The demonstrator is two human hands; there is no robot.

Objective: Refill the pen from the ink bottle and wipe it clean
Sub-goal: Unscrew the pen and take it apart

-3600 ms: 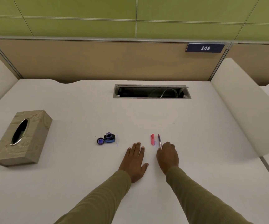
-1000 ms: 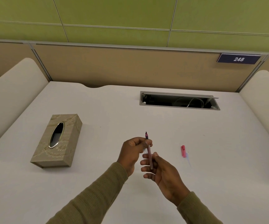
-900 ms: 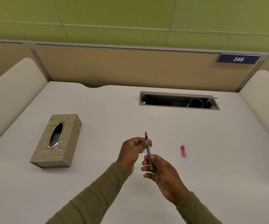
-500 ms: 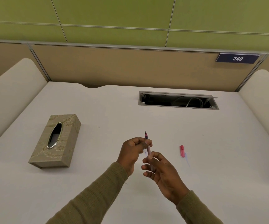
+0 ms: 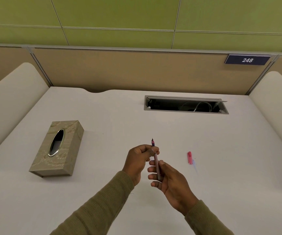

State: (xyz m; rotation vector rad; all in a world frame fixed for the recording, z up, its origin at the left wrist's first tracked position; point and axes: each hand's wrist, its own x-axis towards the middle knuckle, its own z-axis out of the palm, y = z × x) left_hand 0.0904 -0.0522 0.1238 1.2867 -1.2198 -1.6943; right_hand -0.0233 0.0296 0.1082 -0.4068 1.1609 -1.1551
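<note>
I hold a slim pink pen (image 5: 155,158) upright above the white desk, its dark nib pointing away from me. My left hand (image 5: 139,161) pinches the section just below the nib. My right hand (image 5: 168,179) grips the lower barrel between thumb and fingers. The pink pen cap (image 5: 189,157) lies on the desk to the right of my hands. The ink bottle is hidden behind my hands or out of sight.
A beige tissue box (image 5: 58,149) with an oval opening sits at the left. An open cable slot (image 5: 186,105) is set into the desk at the back. Padded dividers rise on both sides, a partition wall stands behind.
Since 3.6 s ago the pen was lifted off the desk into both hands and my view shifted left. Over the last second the right fingers shifted slightly on the barrel.
</note>
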